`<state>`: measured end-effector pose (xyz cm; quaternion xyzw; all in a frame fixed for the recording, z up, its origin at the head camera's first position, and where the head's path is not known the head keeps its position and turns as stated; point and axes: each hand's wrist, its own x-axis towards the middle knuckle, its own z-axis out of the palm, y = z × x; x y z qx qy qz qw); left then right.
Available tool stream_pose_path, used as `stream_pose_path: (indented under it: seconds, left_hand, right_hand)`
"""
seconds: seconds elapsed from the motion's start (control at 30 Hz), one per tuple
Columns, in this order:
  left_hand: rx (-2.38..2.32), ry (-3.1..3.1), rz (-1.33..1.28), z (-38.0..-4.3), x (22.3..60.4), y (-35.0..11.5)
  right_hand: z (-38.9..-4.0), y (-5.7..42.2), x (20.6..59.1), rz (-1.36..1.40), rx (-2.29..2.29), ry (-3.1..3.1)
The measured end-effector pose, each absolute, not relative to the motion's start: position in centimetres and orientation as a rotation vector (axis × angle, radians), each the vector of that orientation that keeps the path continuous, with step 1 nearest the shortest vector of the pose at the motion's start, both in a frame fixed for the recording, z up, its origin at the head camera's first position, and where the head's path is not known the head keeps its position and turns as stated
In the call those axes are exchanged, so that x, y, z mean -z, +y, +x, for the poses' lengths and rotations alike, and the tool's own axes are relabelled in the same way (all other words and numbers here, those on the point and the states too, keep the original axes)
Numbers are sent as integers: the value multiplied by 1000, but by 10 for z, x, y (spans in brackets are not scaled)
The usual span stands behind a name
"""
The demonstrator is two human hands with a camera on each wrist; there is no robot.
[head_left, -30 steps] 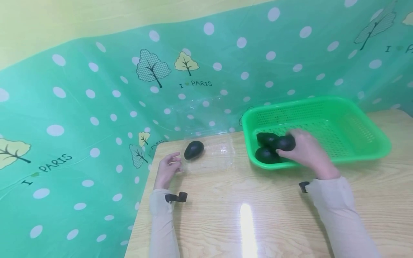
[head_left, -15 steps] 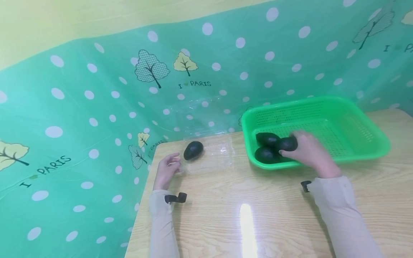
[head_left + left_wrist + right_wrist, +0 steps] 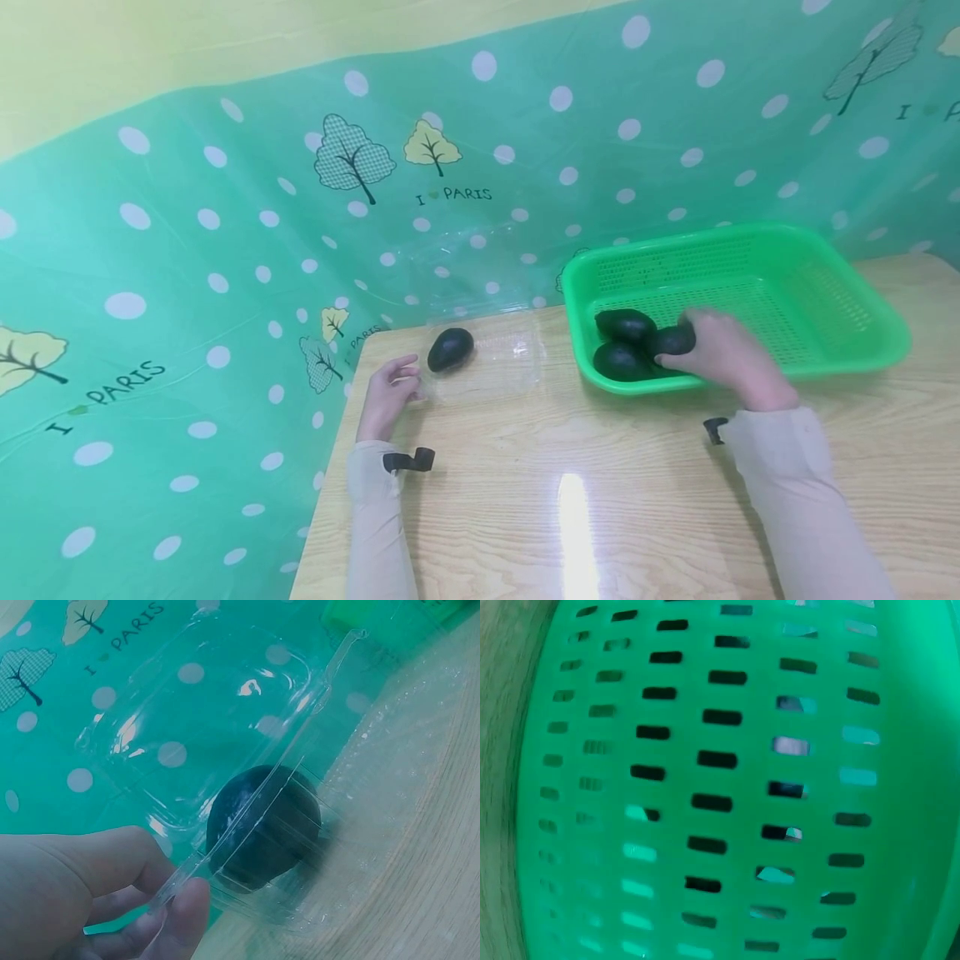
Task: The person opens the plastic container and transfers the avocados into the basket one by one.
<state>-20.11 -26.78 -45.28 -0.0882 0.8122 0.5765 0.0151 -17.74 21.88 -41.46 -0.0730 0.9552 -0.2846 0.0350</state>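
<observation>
In the head view my left hand (image 3: 389, 397) is at the near left corner of a clear plastic clamshell box (image 3: 504, 357) with its lid raised. The left wrist view shows thumb and fingers pinching the rim of the box (image 3: 202, 859). One dark avocado (image 3: 451, 350) lies in the left part of the box. My right hand (image 3: 720, 350) grips another avocado (image 3: 674, 341) inside the green basket (image 3: 873, 333), low beside two more avocados (image 3: 628, 325) at the basket's left end. Only the basket's slotted wall (image 3: 679, 787) shows in the right wrist view.
Both containers stand on a wood-grain table (image 3: 510, 492) against a green dotted sheet (image 3: 247, 250) that hangs behind and to the left. Table surface lies between the box and the basket. A bright light streak (image 3: 576, 533) reflects off the front.
My right hand has shifted slightly right and down in the basket with its avocado, uncovering more of the other two. The left hand and the box have stayed in place.
</observation>
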Motion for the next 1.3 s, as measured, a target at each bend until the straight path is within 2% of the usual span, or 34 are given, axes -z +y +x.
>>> stream_pose_path:
  seconds: [1.3]
  left_hand:
    - [-1811,2479,-281,-200,448,-268]
  right_hand:
    - [-182,221,415,-248,770,2797]
